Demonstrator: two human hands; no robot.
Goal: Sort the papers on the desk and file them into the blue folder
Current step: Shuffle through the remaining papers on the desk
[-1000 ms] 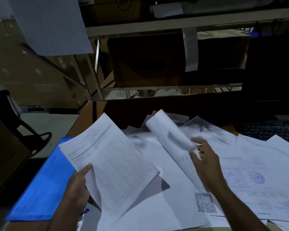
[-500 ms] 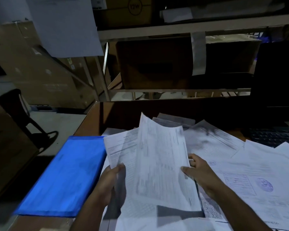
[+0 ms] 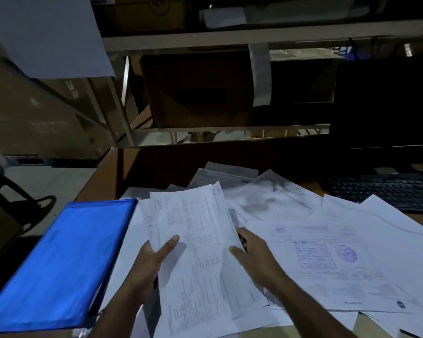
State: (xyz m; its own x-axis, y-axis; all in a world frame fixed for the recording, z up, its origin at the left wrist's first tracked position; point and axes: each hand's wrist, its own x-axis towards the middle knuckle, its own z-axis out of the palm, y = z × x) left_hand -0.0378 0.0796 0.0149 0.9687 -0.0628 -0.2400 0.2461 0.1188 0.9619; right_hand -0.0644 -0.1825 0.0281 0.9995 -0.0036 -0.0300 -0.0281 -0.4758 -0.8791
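Observation:
A small stack of printed sheets (image 3: pixel 198 240) is held above the desk between both hands. My left hand (image 3: pixel 152 264) grips its left edge, thumb lying on top of the upper sheet. My right hand (image 3: pixel 252 254) holds the right edge, thumb on the paper and fingers behind it. The blue folder (image 3: pixel 59 259) lies closed on the desk at the left, just beside the stack. Loose papers (image 3: pixel 327 252) cover the desk to the right, one with a blue round stamp (image 3: pixel 346 252).
A dark keyboard (image 3: pixel 388 191) lies at the right rear under a black monitor (image 3: pixel 386 101). A metal shelf (image 3: pixel 205 37) with cardboard boxes stands behind the desk. A black chair (image 3: pixel 7 186) is on the floor at the left. The wooden desk edge (image 3: pixel 93 176) runs along the left.
My right hand brought a lifted sheet onto the pile in my left hand. Both hands now hold the stack together, nearer the middle, and the folder shows fully.

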